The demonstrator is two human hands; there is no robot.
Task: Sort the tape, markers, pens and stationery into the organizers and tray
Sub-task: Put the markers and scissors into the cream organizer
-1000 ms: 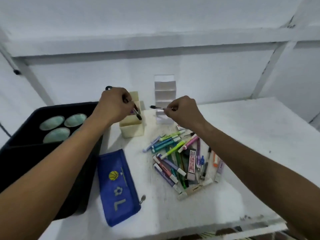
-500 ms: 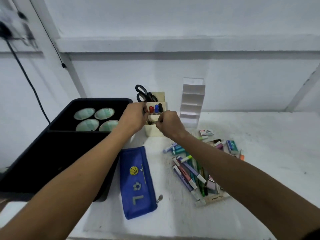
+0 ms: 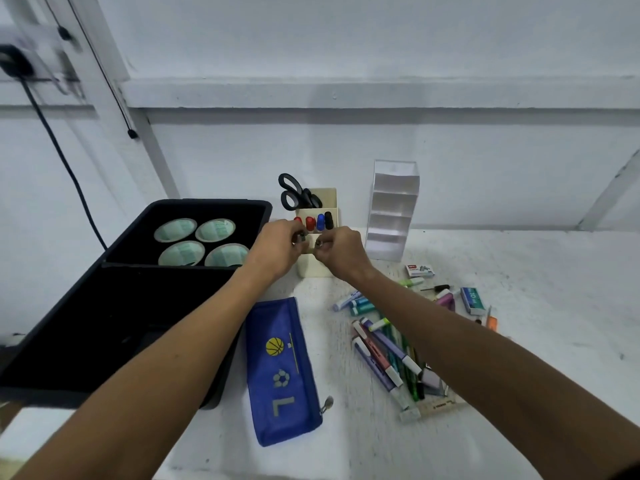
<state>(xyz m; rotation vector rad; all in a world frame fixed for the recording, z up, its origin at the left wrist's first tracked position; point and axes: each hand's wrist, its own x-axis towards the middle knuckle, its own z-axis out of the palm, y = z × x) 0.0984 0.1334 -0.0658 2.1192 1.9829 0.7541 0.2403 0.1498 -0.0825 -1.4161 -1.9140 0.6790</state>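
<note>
Both hands are meeting at the front of the cream organizer (image 3: 317,265) on the counter (image 3: 519,341), the left hand (image 3: 277,249) and right hand (image 3: 341,251) each pinching a small dark item. Markers (image 3: 318,221) and scissors (image 3: 294,194) are standing in it; pens (image 3: 384,355) are lying beside a blue pouch (image 3: 282,368).

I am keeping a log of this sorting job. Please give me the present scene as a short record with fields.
left hand: pinches a small dark item at the cream organizer
right hand: pinches a small dark item beside it
organizer: holds scissors and capped markers
white shelf: upright, right of the organizer
tray: four tape rolls in the far section
pouch: flat, between tray and pen pile
</note>
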